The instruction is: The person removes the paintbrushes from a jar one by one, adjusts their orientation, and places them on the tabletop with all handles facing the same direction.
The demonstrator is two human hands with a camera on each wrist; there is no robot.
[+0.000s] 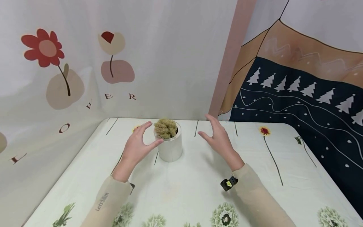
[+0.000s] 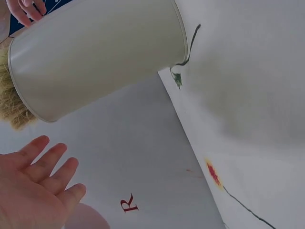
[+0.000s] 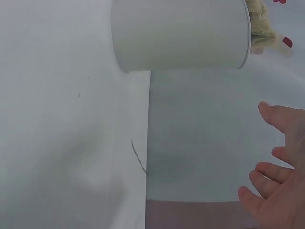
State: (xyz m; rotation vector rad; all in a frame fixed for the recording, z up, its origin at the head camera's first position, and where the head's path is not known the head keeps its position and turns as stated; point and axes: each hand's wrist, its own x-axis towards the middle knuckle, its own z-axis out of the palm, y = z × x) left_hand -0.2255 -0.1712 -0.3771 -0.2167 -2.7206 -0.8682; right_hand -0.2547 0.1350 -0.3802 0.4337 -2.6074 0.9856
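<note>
A white cylindrical pot (image 1: 170,152) stands upright on the table, with a clump of dry yellow-green moss (image 1: 165,128) bulging from its top. On its left side my left hand (image 1: 135,146) is held with fingers spread, its thumb overlapping the pot's rim in the head view. The left wrist view has a gap between the fingers (image 2: 58,150) and the pot wall (image 2: 95,55). My right hand (image 1: 219,140) hovers farther off to the pot's right, fingers spread and nothing in them. In the right wrist view that hand (image 3: 281,179) lies apart from the pot (image 3: 181,34).
A white cloth with printed flowers covers the table (image 1: 181,189). Behind it hangs a pale curtain (image 1: 170,63) with flower prints and letters. A dark blue cloth with white trees (image 1: 283,97) hangs at the right. A black device (image 1: 229,183) sits on my right wrist.
</note>
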